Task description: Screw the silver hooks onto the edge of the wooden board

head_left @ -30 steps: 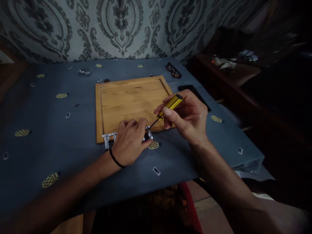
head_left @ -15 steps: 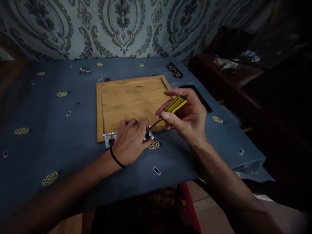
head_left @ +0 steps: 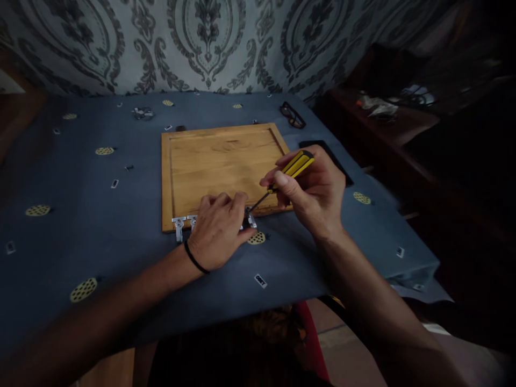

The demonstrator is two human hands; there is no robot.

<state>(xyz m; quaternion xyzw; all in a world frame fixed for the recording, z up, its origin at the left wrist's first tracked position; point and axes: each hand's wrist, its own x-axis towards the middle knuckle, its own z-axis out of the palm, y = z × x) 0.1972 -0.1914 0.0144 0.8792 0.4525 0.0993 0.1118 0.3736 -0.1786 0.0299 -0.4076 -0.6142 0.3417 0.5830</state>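
A wooden panel (head_left: 213, 166) with a raised frame lies flat, and silver metal hinges (head_left: 179, 228) sit along its near edge. My left hand (head_left: 220, 228) bends over that edge, thumb and fingers closed about the rightmost hinge (head_left: 252, 220); its palm hides part of the hinge row. Pinched in my right hand (head_left: 320, 196) is a yellow and black screwdriver (head_left: 298, 164), tilted down to the left. Its shaft runs to the rightmost hinge beside my left fingertips. The exact contact of the tip is too dark to make out.
The blue tablecloth (head_left: 133, 247) has a pineapple print. Small screws (head_left: 128, 167) lie left of the panel, and a clump of small metal parts (head_left: 143, 113) farther back. Eyeglasses (head_left: 293, 115) and a flat black object (head_left: 328, 161) lie to the right.
My right thumb and fingers have shifted on the screwdriver handle, which has moved slightly up and to the right in view. My left hand stays at the hinge. The whole view has shifted a little.
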